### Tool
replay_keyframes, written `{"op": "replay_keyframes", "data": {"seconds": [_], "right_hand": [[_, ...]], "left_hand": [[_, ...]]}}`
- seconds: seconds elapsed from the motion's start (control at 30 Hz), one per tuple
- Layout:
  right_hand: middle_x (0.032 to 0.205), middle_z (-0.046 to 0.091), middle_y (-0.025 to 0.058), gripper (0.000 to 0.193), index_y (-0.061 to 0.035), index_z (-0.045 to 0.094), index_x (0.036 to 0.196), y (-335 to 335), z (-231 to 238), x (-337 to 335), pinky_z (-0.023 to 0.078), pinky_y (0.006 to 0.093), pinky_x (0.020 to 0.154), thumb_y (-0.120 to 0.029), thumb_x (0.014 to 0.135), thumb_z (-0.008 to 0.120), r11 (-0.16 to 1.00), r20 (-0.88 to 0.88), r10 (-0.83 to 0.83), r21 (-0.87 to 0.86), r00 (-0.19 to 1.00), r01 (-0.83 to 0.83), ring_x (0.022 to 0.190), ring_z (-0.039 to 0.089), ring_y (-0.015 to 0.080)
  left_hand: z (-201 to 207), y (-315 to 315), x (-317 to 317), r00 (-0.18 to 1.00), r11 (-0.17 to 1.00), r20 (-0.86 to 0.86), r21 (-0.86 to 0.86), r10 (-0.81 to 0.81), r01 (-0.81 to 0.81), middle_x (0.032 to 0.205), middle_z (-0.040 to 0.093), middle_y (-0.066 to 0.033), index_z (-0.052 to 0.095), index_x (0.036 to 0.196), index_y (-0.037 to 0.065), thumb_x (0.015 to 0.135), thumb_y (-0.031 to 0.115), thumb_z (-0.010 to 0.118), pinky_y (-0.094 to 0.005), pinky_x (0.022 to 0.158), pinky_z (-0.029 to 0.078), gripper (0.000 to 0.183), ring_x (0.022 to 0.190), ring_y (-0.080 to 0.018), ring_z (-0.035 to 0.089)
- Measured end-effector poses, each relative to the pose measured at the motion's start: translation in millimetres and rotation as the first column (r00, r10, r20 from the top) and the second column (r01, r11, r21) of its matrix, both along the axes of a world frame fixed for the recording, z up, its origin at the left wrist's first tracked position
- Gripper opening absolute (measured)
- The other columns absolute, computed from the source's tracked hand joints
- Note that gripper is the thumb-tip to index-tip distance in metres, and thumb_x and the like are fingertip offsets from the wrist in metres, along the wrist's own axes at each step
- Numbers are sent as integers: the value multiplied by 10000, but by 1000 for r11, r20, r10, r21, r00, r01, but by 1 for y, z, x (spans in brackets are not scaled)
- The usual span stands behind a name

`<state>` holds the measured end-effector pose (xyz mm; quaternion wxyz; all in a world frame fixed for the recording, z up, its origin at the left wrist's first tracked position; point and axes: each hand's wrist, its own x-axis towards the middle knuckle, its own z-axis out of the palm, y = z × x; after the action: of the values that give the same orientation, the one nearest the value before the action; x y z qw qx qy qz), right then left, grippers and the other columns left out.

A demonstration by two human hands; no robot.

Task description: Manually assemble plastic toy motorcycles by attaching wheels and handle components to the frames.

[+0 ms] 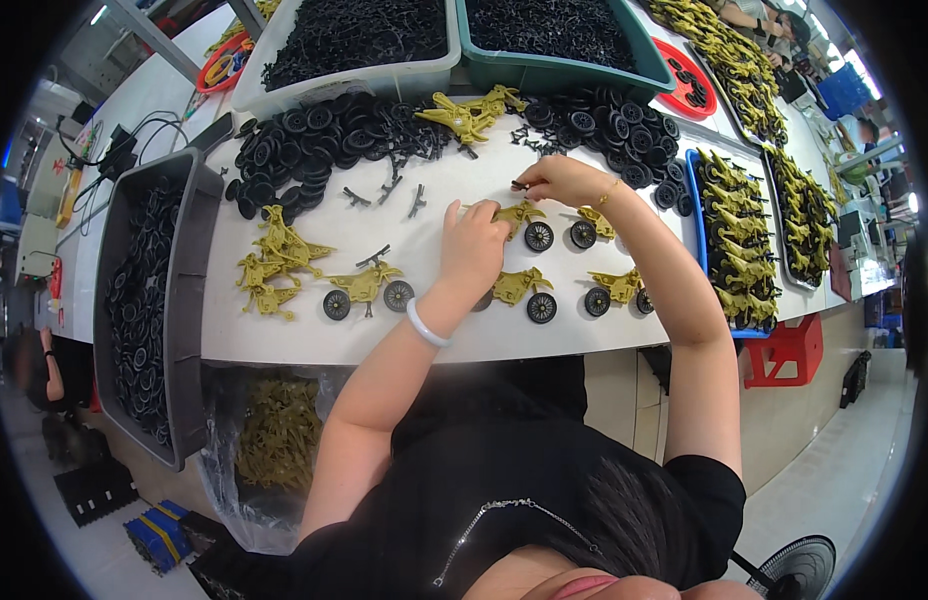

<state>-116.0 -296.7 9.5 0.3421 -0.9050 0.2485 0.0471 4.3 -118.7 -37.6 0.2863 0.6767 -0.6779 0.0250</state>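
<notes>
Upper centre, our left hand, fingers clamped on a yellow toy motorcycle; our right hand, on a black part.

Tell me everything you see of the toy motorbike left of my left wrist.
The toy motorbike has a yellow, plastic-looking body, two black spoked wheels, a black bar along its upper edge and a small dark part below. It appears laid on its side on the white tabletop. Nothing grips it, though the pale bracelet may touch its right wheel.
</notes>
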Motion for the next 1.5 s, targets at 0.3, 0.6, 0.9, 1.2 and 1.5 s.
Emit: {"op": "replay_keyframes", "data": {"seconds": [0.3,0.6,0.9,1.2,1.5], "right_hand": [[743,661,36,127,-12,649,896,-14,0,21,474,260,638,-47,783,697,994,-144,100,67,984,-92,666,576,97],[765,661,47,97,-3,640,882,-16,-13,22,479,260,639,-45,797,663,984,-123,89,164,988,-68,695,600,119],[813,665,60,128,-11,664,938,-33,-16,15,480,256,697,-35,819,623,990,20,-96,103,995,93,727,581,106],[960,640,78,187,-90,683,897,-72,-33,36,462,371,882,-102,710,682,826,142,49,-563,989,40,999,559,290],[732,662,123,156,-34,667,889,19,8,13,490,310,619,-78,745,708,925,308,-280,-167,909,342,639,636,195]], "left_hand": [[-3,1,0,1000,1000,-23,1,14,-14,1030,570,-69,698,864,114,797,88,543,-482,1025,317,171,1029,-197,563],[1,-1,1,998,999,-67,37,23,-20,1026,569,-69,698,853,115,798,89,551,-489,1053,298,160,1049,-193,560],[-4,2,6,995,1000,-97,-1,31,-31,1020,571,-70,698,822,119,788,93,557,-502,1045,290,148,1046,-196,558],[-5,-2,10,992,997,-105,-27,70,-73,985,555,-55,706,870,126,797,88,584,-479,990,306,147,985,-199,543],[-5,-4,12,989,995,-115,14,97,-97,945,550,-24,682,906,177,791,90,550,-428,922,327,196,933,-203,538]]}}
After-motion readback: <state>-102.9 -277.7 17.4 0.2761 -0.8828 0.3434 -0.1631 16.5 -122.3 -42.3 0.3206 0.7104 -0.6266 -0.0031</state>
